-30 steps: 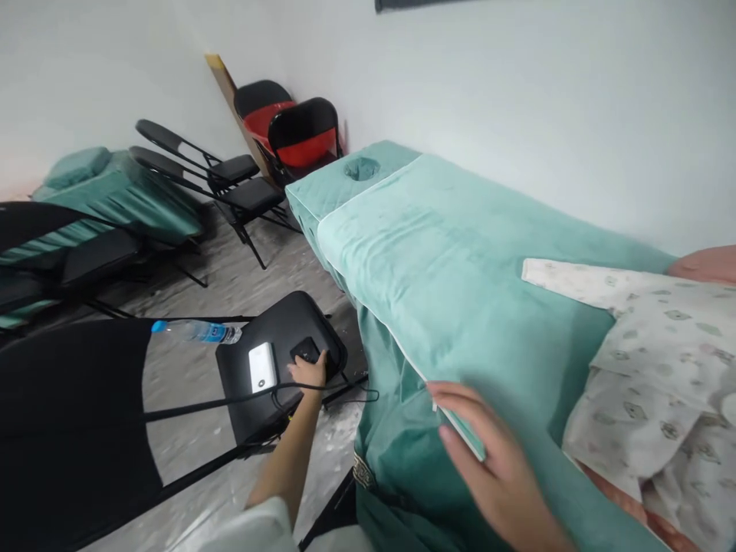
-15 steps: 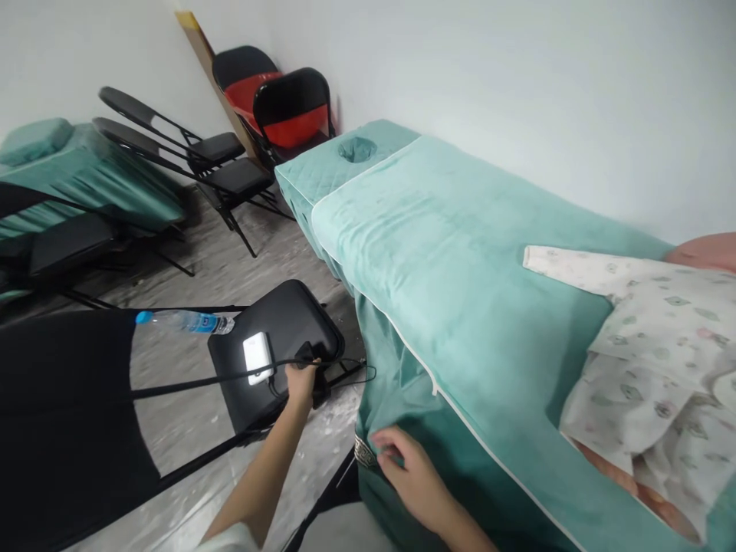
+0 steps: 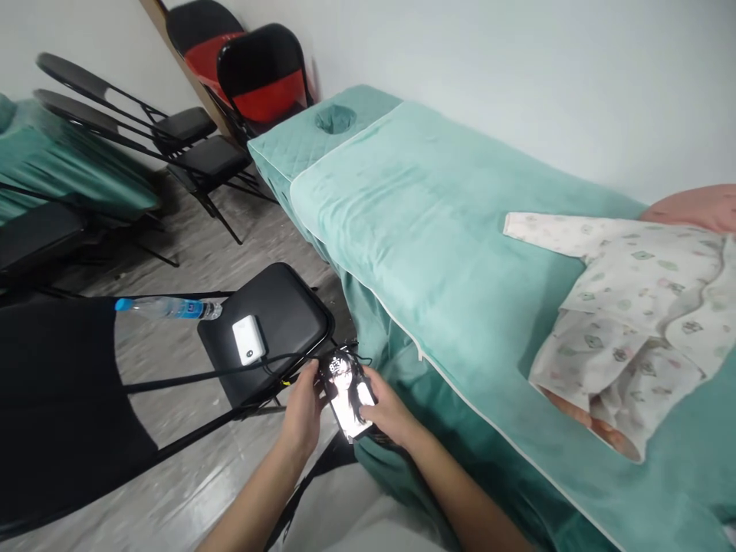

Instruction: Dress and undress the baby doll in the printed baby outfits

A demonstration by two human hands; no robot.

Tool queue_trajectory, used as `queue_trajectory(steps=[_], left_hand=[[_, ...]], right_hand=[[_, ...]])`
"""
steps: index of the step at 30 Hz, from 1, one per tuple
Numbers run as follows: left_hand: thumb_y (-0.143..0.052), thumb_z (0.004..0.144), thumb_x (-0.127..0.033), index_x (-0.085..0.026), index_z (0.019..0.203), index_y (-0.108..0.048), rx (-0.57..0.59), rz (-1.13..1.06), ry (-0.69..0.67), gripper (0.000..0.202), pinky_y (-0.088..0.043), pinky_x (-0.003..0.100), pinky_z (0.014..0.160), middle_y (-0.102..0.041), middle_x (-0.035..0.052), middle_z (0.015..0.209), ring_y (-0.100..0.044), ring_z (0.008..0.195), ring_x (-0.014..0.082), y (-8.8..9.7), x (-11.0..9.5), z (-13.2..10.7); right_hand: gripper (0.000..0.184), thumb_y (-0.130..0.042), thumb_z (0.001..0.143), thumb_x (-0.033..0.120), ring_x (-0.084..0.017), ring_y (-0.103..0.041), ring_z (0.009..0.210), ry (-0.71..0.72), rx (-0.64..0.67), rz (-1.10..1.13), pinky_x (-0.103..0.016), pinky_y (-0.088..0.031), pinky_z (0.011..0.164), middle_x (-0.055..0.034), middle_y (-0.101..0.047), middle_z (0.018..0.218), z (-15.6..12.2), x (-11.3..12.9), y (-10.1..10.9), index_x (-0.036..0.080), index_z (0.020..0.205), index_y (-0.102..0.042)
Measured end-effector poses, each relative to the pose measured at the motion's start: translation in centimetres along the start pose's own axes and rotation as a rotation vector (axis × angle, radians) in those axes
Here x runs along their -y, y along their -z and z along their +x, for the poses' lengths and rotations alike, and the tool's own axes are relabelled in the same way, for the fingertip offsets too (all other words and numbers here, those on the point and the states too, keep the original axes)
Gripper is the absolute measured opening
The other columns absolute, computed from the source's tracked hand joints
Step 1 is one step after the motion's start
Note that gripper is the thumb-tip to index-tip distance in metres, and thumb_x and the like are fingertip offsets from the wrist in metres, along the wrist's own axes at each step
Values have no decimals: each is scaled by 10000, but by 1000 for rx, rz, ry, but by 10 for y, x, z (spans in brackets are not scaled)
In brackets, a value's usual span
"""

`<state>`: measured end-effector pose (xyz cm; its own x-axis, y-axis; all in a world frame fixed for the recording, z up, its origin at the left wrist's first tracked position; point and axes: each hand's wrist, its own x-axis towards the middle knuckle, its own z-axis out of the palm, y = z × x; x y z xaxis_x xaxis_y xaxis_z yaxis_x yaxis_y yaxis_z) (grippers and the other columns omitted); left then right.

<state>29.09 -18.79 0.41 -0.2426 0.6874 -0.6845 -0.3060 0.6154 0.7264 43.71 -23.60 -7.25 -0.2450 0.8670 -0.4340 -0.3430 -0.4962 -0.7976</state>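
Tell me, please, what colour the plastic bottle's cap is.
The cap of the bottle is blue, best seen in the head view.

Left fingers (image 3: 311,372) bare, slim; right fingers (image 3: 378,382) likewise. Behind fingers, bare wrists (image 3: 294,445), then bare forearms (image 3: 256,494) widening away from fingers. Between forearms, well back from fingers: plain, pale grey garment (image 3: 342,510).

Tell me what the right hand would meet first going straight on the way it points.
First, the lit phone, which the right hand is holding; past it, probably the black chair seat, though depth is unclear.
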Motion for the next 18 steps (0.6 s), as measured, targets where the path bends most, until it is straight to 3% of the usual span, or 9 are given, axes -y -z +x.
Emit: queue_trajectory(steps=[3,6,10,13,18], left_hand=[[-716,794,-518,-168,957,-699,-19,-82,10,386,-486,292,683,-735,58,952,-654,816,187,-7,2,-2],[-703,819,-474,-153,1033,-708,-21,-186,18,385,-518,314,808,-745,81,1044,-678,946,213,-13,8,-2],[-745,784,-468,-151,1081,-711,32,-264,-35,436,-523,364,922,-747,77,1043,-687,1005,243,-13,13,0],[-758,773,-472,-160,1067,-716,46,-268,-56,431,-520,373,936,-747,57,974,-694,972,242,-12,15,2],[-776,755,-477,-172,1029,-716,25,-264,-81,414,-514,345,897,-734,33,926,-684,912,211,-13,15,5]], right_hand=[[469,-661,838,319,-275,-626,1198,36,-136,3,-447,-444,1092,-71,-684,1284,-2,0,-3,219,1296,-636],[475,-676,854,444,-289,-591,1271,14,-148,101,-461,-407,1138,-79,-665,1339,-5,3,-7,218,1271,-658],[665,-708,799,293,-256,-434,1454,25,-61,155,-437,-296,1231,-1,-502,1548,-12,9,-5,315,1446,-559],[753,-676,764,179,-224,-304,1534,43,-24,153,-410,-210,1271,67,-400,1613,-13,12,-3,379,1475,-528],[800,-661,745,152,-277,-484,1415,28,4,297,-461,-341,1201,18,-508,1544,-12,10,-5,351,1503,-501]])
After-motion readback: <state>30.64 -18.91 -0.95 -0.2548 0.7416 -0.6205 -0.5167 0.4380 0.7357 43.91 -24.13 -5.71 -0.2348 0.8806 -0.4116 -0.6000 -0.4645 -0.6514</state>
